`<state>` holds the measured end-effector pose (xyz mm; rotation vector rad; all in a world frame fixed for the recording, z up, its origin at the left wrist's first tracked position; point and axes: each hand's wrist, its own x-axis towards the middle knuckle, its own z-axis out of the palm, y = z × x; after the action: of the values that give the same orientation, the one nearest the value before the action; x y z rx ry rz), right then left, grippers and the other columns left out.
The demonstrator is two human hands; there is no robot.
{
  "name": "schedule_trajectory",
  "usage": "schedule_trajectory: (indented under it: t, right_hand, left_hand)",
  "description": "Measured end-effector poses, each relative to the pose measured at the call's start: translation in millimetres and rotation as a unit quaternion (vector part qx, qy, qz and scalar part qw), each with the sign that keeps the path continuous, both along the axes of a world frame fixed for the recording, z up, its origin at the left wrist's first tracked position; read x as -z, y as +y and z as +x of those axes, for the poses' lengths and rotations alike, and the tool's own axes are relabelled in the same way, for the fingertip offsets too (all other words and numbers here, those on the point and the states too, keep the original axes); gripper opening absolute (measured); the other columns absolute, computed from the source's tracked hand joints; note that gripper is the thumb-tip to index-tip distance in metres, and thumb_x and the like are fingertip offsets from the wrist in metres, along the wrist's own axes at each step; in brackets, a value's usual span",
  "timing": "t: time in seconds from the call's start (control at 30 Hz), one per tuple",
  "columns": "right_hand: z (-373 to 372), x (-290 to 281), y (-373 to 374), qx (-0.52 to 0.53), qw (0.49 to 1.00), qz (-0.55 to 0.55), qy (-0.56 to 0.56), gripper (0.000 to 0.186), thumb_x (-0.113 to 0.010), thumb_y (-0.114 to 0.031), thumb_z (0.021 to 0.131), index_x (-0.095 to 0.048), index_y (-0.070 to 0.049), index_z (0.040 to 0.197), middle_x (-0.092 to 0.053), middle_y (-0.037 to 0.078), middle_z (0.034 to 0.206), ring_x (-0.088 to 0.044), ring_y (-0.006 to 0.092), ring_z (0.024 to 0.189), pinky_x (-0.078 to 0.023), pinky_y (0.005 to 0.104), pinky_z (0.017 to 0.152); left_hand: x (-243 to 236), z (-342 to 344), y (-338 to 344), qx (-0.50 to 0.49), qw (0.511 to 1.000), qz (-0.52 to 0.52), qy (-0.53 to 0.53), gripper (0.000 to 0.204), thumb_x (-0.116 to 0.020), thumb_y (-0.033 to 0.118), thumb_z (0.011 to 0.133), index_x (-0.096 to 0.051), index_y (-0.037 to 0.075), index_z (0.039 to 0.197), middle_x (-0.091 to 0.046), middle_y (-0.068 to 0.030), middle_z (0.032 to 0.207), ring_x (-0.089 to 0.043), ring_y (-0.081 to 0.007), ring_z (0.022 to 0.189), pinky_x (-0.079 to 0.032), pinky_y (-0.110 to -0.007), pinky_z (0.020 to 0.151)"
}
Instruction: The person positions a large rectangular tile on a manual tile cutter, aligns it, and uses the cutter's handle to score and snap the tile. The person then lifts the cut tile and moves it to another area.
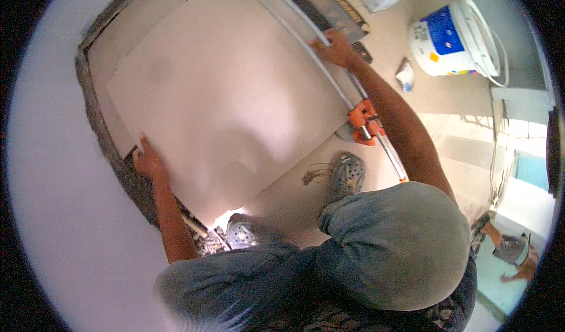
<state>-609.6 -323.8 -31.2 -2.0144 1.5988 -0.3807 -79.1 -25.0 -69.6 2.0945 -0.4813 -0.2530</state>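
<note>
A large beige tile (194, 90) lies in front of me. My left hand (148, 160) is at its left edge, with one finger stretched over the top face and the others curled at the rim. Along the tile's right side runs a tile cutter (312, 52) with two long metal rails. My right hand (335, 48) is closed round one rail, toward the far end. Nearer to me, an orange carriage (364, 122) sits on the rails, and a metal handle (391, 155) reaches back beside my right forearm.
A white wall (50, 138) with a rough, broken lower edge (97, 108) borders the tile on the left. At the far right a white bucket (456, 40) lies near a small white piece (405, 75). Another person (518, 252) is at the lower right.
</note>
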Motion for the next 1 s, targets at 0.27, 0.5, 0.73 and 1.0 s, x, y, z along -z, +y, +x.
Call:
schedule_trajectory:
  t: [0.27, 0.5, 0.73, 1.0]
  right_hand:
    - [1, -10, 2, -0.061, 0.996, -0.061, 0.007, 0.067, -0.064, -0.063, 0.086, -0.068, -0.004, 0.118, -0.061, 0.025, 0.115, -0.059, 0.0377, 0.109, -0.046, 0.0448, 0.099]
    - [-46, -58, 30, -0.048, 0.958, 0.159, -0.235, 0.065, -0.051, -0.055, 0.098, -0.055, -0.002, 0.136, -0.058, 0.016, 0.133, -0.057, 0.0331, 0.121, -0.046, 0.0433, 0.103]
    - [-131, -40, 87, -0.196, 0.97, -0.055, -0.131, 0.04, -0.068, -0.01, 0.09, -0.061, -0.013, 0.129, -0.063, 0.011, 0.131, -0.057, 0.0311, 0.125, -0.039, 0.0461, 0.11]
    - [-153, -39, 117, -0.205, 0.966, 0.116, -0.105, 0.06, -0.07, -0.014, 0.085, -0.049, -0.012, 0.141, -0.054, 0.01, 0.142, -0.054, 0.0329, 0.125, -0.039, 0.0432, 0.11]
  left_hand:
    - [2, 1, 10, 0.027, 0.872, 0.122, -0.473, 0.058, -0.072, 0.04, 0.088, -0.055, -0.004, 0.122, -0.06, -0.0231, 0.122, -0.059, -0.0349, 0.108, -0.045, -0.05, 0.093]
    - [-199, -160, -58, 0.585, 0.774, 0.241, 0.04, 0.056, -0.071, 0.027, 0.088, -0.05, -0.001, 0.131, -0.058, -0.0194, 0.125, -0.053, -0.0367, 0.12, -0.041, -0.05, 0.104]
    - [-179, -267, -46, 0.752, 0.579, 0.278, -0.145, 0.084, -0.073, 0.034, 0.083, -0.033, -0.001, 0.147, -0.03, -0.0264, 0.153, -0.031, -0.0428, 0.141, -0.025, -0.053, 0.117]
    - [-95, -368, -39, 0.621, 0.739, 0.25, -0.081, 0.096, -0.072, 0.044, 0.082, -0.023, 0.004, 0.155, -0.006, -0.0307, 0.16, -0.008, -0.0503, 0.147, -0.015, -0.065, 0.115]
